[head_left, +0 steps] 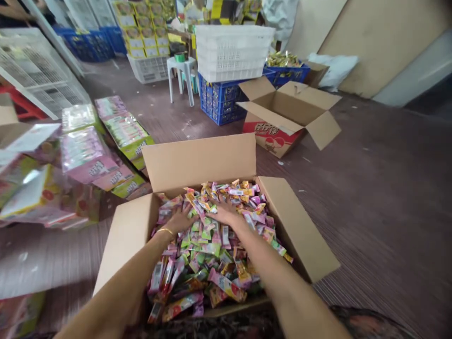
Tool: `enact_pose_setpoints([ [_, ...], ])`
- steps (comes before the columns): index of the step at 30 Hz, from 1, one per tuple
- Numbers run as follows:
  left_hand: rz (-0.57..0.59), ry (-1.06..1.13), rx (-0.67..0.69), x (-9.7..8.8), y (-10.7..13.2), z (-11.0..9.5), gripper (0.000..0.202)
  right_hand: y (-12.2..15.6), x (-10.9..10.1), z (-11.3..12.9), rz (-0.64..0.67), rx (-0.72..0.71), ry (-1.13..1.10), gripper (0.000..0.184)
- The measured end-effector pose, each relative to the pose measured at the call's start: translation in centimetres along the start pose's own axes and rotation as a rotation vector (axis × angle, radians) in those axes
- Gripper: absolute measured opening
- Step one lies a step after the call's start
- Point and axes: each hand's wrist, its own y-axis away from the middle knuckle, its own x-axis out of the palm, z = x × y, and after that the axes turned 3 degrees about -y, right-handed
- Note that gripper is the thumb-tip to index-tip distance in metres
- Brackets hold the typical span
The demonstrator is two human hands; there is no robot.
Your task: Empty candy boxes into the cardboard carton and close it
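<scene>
Open cardboard box (201, 160) on the floor (370, 188), flaps folded out, filled close to the rim with small bright sachets (208, 263) in pink, green, yellow and orange. They lie loose and heaped, highest toward the back edge.

Both hands are in the box, near its back edge, close together.
- Left hand (181, 219): palm down at the back left of the heap, a thin gold bangle (165, 230) on the wrist. The fingers are sunk among the sachets, so I cannot tell whether they close on any.
- Right hand (226, 214): palm down just beside the left, fingers stretched flat and loosely spread over the top layer. It has hold of nothing that shows.

Handling, as a judgement: each sachet looks light, with a thin, slick film wrapper, soft enough to bend. Loose like this they would slide off one another and spill through fingers. Cupped hands pushed in from the sides and under should carry more than a pinch from above.

Around it:
- printed packs (88, 155) stacked by the box's left side
- a second, empty open box (282, 115) beyond its back right corner
- further back, a blue crate (219, 101) under a white crate (231, 52), and a white stool (181, 75)
</scene>
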Motion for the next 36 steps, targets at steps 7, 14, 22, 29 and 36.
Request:
enact_pose_setpoints([
  [7, 0.128, -0.150, 0.311, 1.2, 11.2, 0.1, 0.082, 12.5, 1.8, -5.8, 0.188, 0.039, 0.265, 0.100],
  [14, 0.021, -0.151, 0.243, 4.5, 7.9, 1.9, 0.054, 11.4, 4.9, -7.7, 0.198, 0.075, 0.237, 0.087],
  [22, 0.100, -0.069, 0.109, 0.7, 4.4, 0.7, 0.055, 12.5, 2.8, -5.9, 0.285, 0.126, 0.198, 0.080],
  [29, 0.056, -0.090, 0.030, 1.9, 14.1, -0.1, 0.084, 9.6, 1.3, -1.4, -0.059, 0.035, 0.114, 0.093],
  [36, 0.155, 0.161, 0.208, 10.2, 17.1, -0.1, 0.081, 7.4, 8.1, 5.6, 0.039, -0.125, 0.266, 0.073],
])
